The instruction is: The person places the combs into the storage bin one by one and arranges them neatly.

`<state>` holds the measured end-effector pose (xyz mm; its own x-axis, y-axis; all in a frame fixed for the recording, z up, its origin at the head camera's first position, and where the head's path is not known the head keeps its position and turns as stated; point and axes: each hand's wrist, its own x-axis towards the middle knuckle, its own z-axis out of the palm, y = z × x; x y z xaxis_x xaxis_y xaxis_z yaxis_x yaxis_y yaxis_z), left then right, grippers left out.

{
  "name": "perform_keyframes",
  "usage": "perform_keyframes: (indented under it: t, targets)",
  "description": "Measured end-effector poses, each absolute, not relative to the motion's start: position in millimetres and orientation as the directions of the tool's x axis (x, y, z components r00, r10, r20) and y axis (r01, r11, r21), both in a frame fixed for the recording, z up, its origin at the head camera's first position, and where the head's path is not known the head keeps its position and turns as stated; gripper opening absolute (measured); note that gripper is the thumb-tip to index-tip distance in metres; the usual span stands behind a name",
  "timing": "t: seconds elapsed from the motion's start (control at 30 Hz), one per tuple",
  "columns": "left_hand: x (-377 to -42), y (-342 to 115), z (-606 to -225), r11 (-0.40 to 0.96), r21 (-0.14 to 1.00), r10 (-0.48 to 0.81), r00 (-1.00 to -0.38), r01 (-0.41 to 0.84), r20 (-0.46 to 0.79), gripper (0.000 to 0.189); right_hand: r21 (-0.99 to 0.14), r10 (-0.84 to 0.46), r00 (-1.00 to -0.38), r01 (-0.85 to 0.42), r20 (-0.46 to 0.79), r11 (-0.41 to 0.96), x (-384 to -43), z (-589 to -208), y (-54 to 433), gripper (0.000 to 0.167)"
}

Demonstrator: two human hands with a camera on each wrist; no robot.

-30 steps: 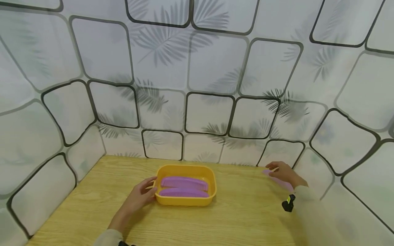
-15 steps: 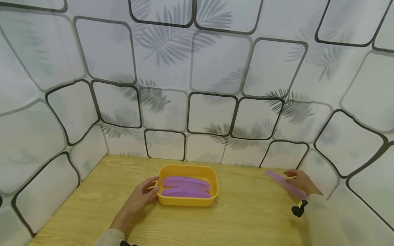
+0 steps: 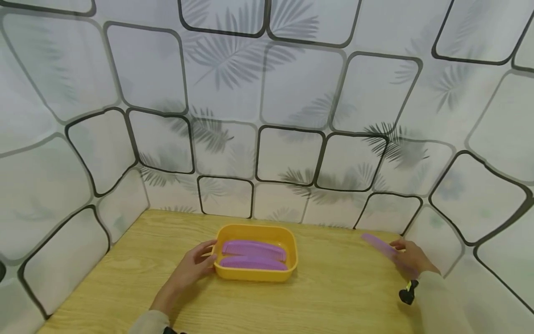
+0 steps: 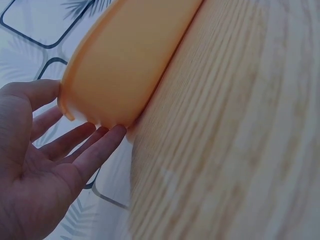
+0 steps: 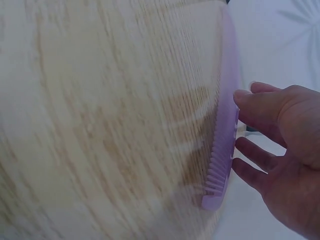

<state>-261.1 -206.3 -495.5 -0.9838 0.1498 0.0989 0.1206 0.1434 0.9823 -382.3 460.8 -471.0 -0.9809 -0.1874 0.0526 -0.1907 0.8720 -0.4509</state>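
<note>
A yellow plastic tray (image 3: 255, 276) stands on the table, with two purple combs, one (image 3: 254, 248) behind the other (image 3: 252, 263), lying in it. My left hand (image 3: 193, 263) rests at its left end. In the left wrist view, the fingertips touch the tray's outer wall (image 4: 115, 75) and the thumb is up at its rim. Far to the right, a third purple comb (image 5: 226, 120) lies on the table. My right hand (image 3: 413, 256) is beside it with loosely extended fingers; in the right wrist view, the fingertips are right at the comb's back edge, opposite the teeth.
The wood-grain table (image 3: 317, 301) meets a patterned cloth wall (image 3: 288, 153) at the back and on both sides. The right-hand comb lies close to the right back corner. A black wrist camera (image 3: 409, 292) sits on the right sleeve.
My right hand has slid right and toward me along the third comb, baring more of its far end. The left hand and the tray hold their places; the head view has shifted slightly.
</note>
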Motion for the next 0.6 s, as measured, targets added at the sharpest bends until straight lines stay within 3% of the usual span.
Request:
perform_keyframes:
  t: [0.3, 0.6]
  targets:
    - [-261.4, -206.4, -497.5, 0.146, 0.982, 0.148, -0.984, 0.121, 0.1, 0.055, -0.408, -0.168, -0.983, -0.185, 0.075, 0.894, -382.3, -475.6, 458.7, 0.043]
    - [-261.7, -205.2, -497.0, 0.177, 0.976, 0.143, -0.985, 0.125, 0.1, 0.056, -0.423, -0.195, -0.979, -0.199, 0.052, 0.884, -383.3, -478.9, 457.5, 0.041]
